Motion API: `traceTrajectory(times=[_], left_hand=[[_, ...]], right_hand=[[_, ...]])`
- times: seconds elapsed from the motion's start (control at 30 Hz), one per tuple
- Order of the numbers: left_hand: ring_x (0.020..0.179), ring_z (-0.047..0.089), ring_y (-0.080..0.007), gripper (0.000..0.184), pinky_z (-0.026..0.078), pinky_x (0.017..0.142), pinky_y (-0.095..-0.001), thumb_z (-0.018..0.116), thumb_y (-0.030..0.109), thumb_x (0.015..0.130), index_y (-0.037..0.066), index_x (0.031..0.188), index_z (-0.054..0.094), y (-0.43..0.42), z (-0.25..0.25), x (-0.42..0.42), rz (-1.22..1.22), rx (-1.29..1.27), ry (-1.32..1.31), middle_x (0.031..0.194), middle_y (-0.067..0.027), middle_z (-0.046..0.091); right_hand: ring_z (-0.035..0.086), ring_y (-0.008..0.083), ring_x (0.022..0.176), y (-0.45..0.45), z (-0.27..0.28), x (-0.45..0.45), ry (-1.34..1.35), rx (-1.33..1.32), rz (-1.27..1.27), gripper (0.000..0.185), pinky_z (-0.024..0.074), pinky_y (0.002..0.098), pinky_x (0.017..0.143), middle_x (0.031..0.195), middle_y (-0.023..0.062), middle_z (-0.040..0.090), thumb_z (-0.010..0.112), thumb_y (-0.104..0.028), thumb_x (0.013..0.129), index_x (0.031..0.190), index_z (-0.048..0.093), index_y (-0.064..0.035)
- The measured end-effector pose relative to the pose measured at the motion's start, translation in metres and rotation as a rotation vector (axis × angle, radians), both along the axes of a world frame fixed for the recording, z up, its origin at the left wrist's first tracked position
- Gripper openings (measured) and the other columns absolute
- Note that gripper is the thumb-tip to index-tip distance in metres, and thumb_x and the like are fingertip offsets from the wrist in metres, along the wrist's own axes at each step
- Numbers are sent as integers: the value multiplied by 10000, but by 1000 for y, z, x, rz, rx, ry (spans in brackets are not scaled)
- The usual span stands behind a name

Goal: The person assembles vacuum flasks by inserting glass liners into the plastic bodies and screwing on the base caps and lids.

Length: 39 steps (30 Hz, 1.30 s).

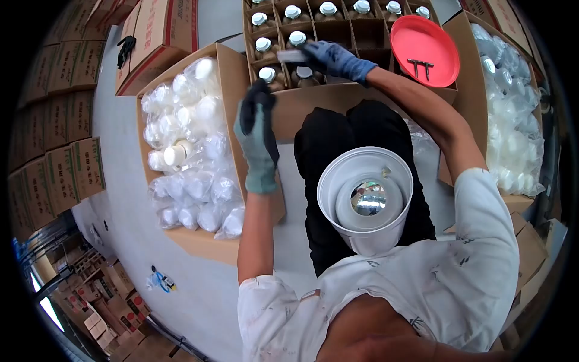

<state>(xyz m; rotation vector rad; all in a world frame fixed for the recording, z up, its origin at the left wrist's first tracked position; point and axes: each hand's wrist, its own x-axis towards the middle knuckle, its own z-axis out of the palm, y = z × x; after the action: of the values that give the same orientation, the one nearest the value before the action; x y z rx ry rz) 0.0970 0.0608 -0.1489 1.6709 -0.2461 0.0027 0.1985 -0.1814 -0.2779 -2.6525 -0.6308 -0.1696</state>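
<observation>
White shirt cloth [422, 277] fills the near foreground of the head view, below a pale bucket [368, 242] resting on black trousers [362, 130]. Ahead, capped bottles [263, 44] stand in a divided carton [301, 99]. Gloved, the right hand [336, 59] reaches over them, fingers closed on a blurred pale object [292, 56], too indistinct to identify. Well apart from the bucket, the left hand [258, 120] is just beside the nearest bottle; its grip cannot be told. Compartments hide most bottle bodies; the frame cuts off the carton's far edge.
</observation>
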Motion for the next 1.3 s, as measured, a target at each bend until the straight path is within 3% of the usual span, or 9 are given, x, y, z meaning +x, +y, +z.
traceTrajectory(times=[0.13,0.33,0.4,0.6,0.83,0.87,1.07,1.17,1.3], left_hand=[[1284,415,-287,582,387,1035,-484,562,434,913,88,1361,426,-10,-38,38,-36,-651,611,1395,-96,419],[1274,387,-269,658,208,1118,-476,558,484,895,107,1386,336,-50,1,8,-174,239,-529,1379,-72,433],[1258,424,-276,830,328,1074,-405,761,343,774,57,1396,293,-69,23,-14,-248,-75,-520,1327,-134,447],[1267,394,-242,555,231,1125,-413,482,430,950,94,1376,362,-84,101,-69,-967,-1187,419,1377,-83,428],[1249,428,-256,649,333,1076,-434,421,585,922,102,1355,425,-86,107,-91,-872,-1353,583,1354,-104,453],[1238,440,-260,641,337,1071,-430,420,580,926,101,1353,426,-84,109,-97,-579,-927,400,1341,-109,466],[1233,451,-243,607,370,1046,-390,457,506,949,43,1341,444,-87,88,-97,-339,-539,7,1332,-112,477],[1262,417,-337,626,365,1031,-436,777,257,670,114,1252,599,-99,114,-98,-185,123,-960,1340,-154,486],[1232,473,-372,504,361,1028,-459,743,276,713,68,1162,649,-82,119,-99,-499,333,-1096,1272,-174,569]], right_hand=[[588,160,1059,-18,69,-39,16,928,-96,490,492,292,894,1154,108,631,620,-172,893,1335,449,-47],[455,381,1246,-16,171,-122,-341,319,-44,685,420,415,1019,1461,202,317,602,-66,820,1446,348,-179],[469,366,1241,-27,188,-137,-623,63,21,732,436,436,1002,1483,194,287,633,-56,768,1432,380,-231],[526,325,1130,-33,234,-195,-702,-404,-209,758,432,445,1002,1407,155,377,743,-182,726,1401,404,-235],[497,324,1169,-28,254,-218,-767,-321,-19,753,487,416,957,1350,142,419,709,-129,739,1398,395,-312],[498,322,1169,-27,253,-218,-699,-298,35,775,492,406,956,1349,149,419,714,-111,726,1403,387,-299],[655,310,911,-16,245,-219,-429,473,6,556,555,370,820,1125,202,568,715,-176,805,1266,440,-30],[527,243,1163,-22,221,-224,294,1409,283,560,478,356,954,1334,143,457,577,-227,925,1406,327,-88],[476,209,1252,-43,181,-231,684,1668,344,525,424,338,1045,1400,120,433,493,-243,976,1441,304,-89]])
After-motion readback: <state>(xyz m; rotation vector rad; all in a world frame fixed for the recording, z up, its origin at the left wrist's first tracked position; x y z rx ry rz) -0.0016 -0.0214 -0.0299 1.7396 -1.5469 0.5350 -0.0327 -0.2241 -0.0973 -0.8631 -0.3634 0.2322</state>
